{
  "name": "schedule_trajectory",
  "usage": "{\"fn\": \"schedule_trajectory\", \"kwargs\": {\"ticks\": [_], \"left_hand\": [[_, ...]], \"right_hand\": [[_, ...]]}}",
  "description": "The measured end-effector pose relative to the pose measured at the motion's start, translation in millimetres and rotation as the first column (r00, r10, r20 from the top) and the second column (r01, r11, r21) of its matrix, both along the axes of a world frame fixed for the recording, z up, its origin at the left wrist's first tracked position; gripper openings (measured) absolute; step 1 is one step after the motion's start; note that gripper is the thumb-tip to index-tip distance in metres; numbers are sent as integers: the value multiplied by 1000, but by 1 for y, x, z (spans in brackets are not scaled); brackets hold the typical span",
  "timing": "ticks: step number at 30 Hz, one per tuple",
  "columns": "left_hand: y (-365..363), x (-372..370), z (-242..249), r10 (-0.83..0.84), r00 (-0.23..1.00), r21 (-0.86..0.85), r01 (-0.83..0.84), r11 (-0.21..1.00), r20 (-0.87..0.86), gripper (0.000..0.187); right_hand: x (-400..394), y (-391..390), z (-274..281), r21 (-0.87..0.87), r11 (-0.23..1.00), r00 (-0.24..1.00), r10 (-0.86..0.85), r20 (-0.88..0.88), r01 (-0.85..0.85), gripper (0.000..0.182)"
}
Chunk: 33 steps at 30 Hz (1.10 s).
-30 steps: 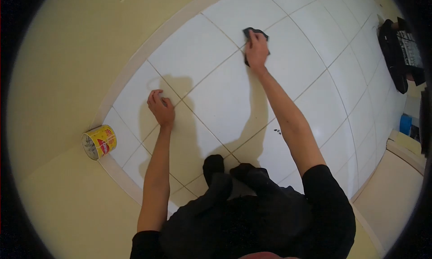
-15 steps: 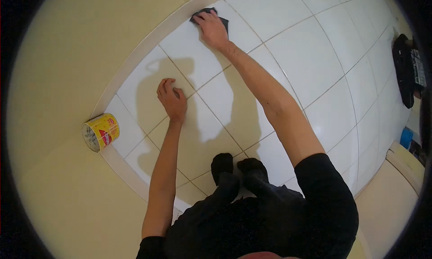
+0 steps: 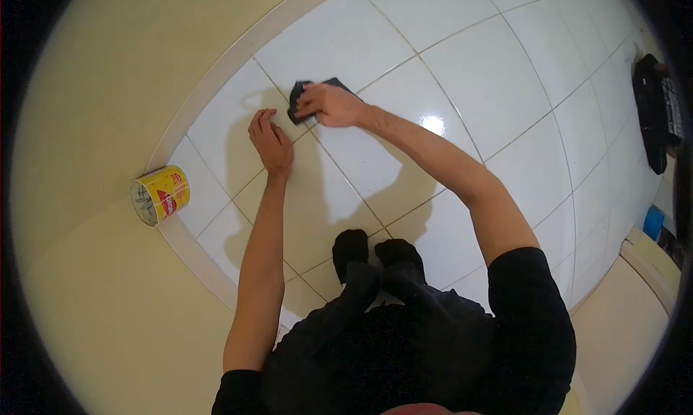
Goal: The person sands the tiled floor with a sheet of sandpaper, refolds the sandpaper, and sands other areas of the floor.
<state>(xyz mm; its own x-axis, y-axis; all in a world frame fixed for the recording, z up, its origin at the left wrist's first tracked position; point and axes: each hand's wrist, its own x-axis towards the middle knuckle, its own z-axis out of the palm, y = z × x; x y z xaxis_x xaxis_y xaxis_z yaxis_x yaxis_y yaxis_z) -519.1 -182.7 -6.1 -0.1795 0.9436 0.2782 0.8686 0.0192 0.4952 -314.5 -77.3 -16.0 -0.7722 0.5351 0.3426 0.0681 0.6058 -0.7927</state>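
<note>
A dark cloth (image 3: 298, 97) lies bunched on the white tiled floor (image 3: 346, 25), with my right hand (image 3: 328, 105) closed over it and pressing it against the tiles. Part of the cloth sticks out behind the knuckles. Just left of the cloth, my left hand (image 3: 271, 144) hangs over the floor with its fingers loosely bent and apart, holding nothing. Whether its fingertips touch the tiles I cannot tell.
A yellow and red tub (image 3: 173, 191) stands at the left by the wall baseboard (image 3: 206, 90). Two feet in black socks (image 3: 351, 252) are below my hands. Dark objects (image 3: 648, 115) and a blue item (image 3: 652, 221) lie at the far right.
My right hand has moved the dark cloth from near the baseboard down and left, close to my left hand. My left hand has shifted slightly up.
</note>
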Motion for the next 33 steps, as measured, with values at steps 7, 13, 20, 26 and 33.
{"fn": "schedule_trajectory", "kwargs": {"ticks": [7, 13, 20, 26, 33], "left_hand": [[-2, 1, -2, -5, 1000, 18, 5, 1000, 18, 36], [0, -2, -2, -15, 1000, 23, 15, 1000, -6, 37], [-1, 0, -6, -21, 999, 98, 25, 995, -38, 36], [-3, 2, -4, -36, 998, 113, 42, 993, -51, 36], [-3, 3, -6, -33, 999, 129, 37, 991, -30, 35]], "right_hand": [[66, -69, -5, -131, 991, 997, -8, -75, -2, 40], [132, -117, -2, -286, 958, 998, -22, -58, 4, 36], [188, -156, 12, -420, 907, 999, -46, -20, 33, 34], [243, -166, 45, -824, 551, 985, -168, 45, 132, 35], [349, -165, 112, -733, 454, 763, -632, 136, 507, 51]]}}
